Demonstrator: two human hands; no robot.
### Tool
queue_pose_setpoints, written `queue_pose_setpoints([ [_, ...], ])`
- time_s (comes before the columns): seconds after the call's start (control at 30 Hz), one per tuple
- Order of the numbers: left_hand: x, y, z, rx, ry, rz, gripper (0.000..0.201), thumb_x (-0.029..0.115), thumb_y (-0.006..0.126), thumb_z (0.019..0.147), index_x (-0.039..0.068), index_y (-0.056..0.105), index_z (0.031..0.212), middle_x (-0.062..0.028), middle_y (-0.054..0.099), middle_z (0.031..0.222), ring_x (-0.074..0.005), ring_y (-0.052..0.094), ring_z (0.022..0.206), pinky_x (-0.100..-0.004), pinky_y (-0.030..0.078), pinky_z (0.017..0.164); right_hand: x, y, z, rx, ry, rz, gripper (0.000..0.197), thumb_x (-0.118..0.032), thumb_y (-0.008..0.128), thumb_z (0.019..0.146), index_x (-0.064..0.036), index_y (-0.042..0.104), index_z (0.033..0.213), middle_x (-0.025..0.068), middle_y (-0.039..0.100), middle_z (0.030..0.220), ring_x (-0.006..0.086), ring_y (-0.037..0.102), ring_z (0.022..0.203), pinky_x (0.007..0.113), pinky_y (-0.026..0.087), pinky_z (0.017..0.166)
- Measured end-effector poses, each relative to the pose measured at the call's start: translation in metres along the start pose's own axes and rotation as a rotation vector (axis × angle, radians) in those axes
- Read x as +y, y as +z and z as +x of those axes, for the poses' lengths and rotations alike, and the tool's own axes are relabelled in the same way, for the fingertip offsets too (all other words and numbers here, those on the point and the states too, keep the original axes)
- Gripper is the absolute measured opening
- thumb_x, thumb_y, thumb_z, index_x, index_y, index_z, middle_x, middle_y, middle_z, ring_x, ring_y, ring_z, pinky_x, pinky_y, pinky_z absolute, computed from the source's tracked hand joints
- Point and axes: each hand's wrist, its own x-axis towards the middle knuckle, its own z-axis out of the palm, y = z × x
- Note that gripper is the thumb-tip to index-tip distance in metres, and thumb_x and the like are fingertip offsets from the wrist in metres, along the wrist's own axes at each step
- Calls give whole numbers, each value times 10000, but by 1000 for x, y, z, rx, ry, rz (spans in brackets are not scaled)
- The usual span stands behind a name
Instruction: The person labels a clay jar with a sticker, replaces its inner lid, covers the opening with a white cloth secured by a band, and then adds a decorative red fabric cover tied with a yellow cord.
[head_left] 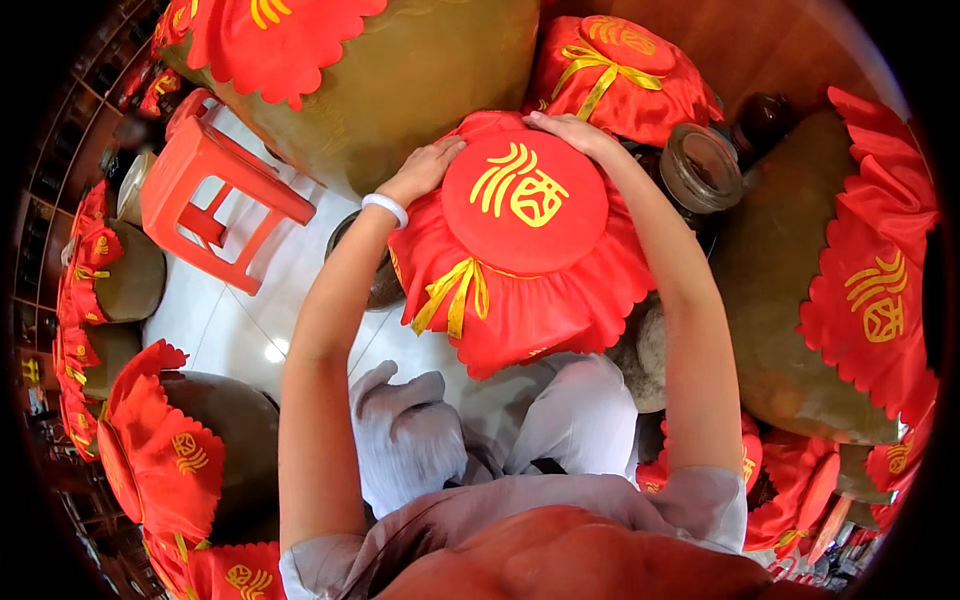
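In front of me stands a jar under a red cloth cover, with a round flat top, yellow printing and a scalloped skirt. A yellow ribbon is tied in a bow on its near side. My left hand lies on the cover's far left side, fingers stretched out, a white bangle at its wrist. On the far edge of the top rests my right hand, its fingers extended along the cloth. Neither hand visibly grips anything. The jar itself is hidden beneath the cloth.
Beyond is a large brown jar; another bulky jar stands at right. A smaller red-covered jar and a glass jar sit behind my right hand. At left are a red plastic stool and several covered jars.
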Motion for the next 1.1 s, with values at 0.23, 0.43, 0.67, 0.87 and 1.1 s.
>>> queue_pose_setpoints([
  [0.23, 14, 15, -24, 107, -86, 169, 455, 342, 344, 921, -2, 451, 1198, -213, 508, 1171, -353, 482, 1086, -397, 379, 923, 28, -11, 32, -132, -96, -305, 460, -369, 500, 876, -37, 519, 1194, 106, 558, 1168, 179, 507, 1080, 254, 367, 923],
  [0.43, 38, -12, -37, 261, -201, 259, 294, 227, 469, 850, -19, 606, 934, -229, 584, 994, -371, 567, 902, -420, 452, 792, 9, -1, 36, -12, -185, -65, 395, -327, 539, 852, -46, 577, 1126, 110, 590, 1122, 202, 544, 1036, 285, 403, 897],
  [0.67, 6, 7, -5, 176, -128, 34, 414, 320, 457, 880, -9, 537, 1119, -220, 552, 1103, -360, 506, 1059, -369, 402, 901, 31, -9, 49, 92, -124, -379, 311, -320, 564, 805, -88, 652, 992, 122, 637, 984, 244, 599, 922, 337, 452, 819],
  [0.87, -8, 2, -13, 132, -185, 127, 545, 451, 400, 882, -9, 509, 1153, -237, 547, 1101, -373, 504, 1054, -401, 387, 911, 28, -5, 46, 392, 7, -563, 382, -410, 531, 796, -83, 657, 948, 157, 627, 942, 303, 587, 911, 386, 451, 806],
  [1.1, -12, -3, -28, 2, -408, 360, 689, 558, 344, 857, -72, 551, 1045, -309, 548, 1027, -407, 512, 1023, -425, 393, 897, 26, 1, 62, -94, 80, -263, 496, -458, 507, 845, -18, 613, 1048, 94, 635, 992, 174, 588, 872, 293, 451, 773],
])
